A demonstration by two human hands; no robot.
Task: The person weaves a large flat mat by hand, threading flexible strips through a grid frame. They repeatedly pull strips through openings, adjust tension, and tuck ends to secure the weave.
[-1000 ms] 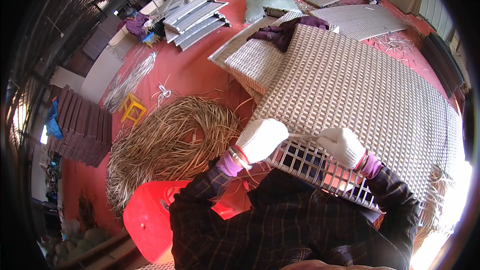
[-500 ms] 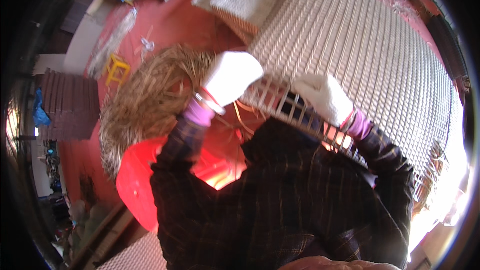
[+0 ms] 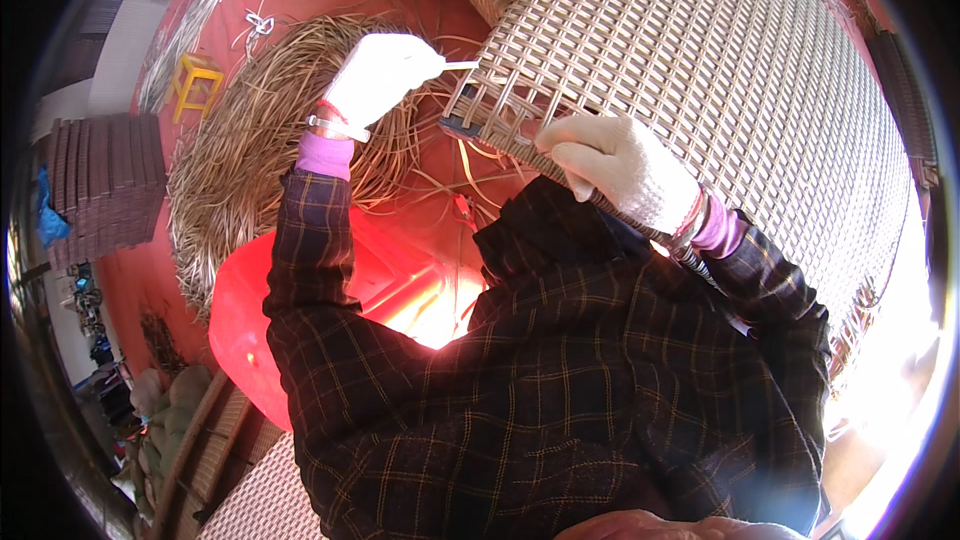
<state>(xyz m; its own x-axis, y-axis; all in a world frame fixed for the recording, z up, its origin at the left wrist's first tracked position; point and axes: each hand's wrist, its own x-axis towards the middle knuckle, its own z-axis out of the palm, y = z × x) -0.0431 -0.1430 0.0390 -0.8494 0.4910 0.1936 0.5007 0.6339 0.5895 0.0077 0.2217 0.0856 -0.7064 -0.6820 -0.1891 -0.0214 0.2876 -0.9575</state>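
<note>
A large woven panel (image 3: 690,60) of brown-beige flat strips leans across my lap, its open-meshed corner towards my left. My left hand (image 3: 385,78), in a white knitted glove, pinches a pale flat strip (image 3: 459,66) just off that corner. The strip's end points at the panel and looks overexposed. My gloved right hand (image 3: 625,162) rests at the panel's near edge, thumb and fingers closed together over the loose weave. What lies between those fingers is hidden.
A big heap of loose weaving strips (image 3: 265,130) lies on the red floor to my left. Beside me is a red plastic stool or tub (image 3: 270,340). A yellow stool (image 3: 195,85) and a stack of brown panels (image 3: 110,180) stand farther left.
My left hand has moved left and away from the panel's edge, and the pale strip now shows at its fingertips. My right hand has shifted slightly left along the edge. The view has tilted.
</note>
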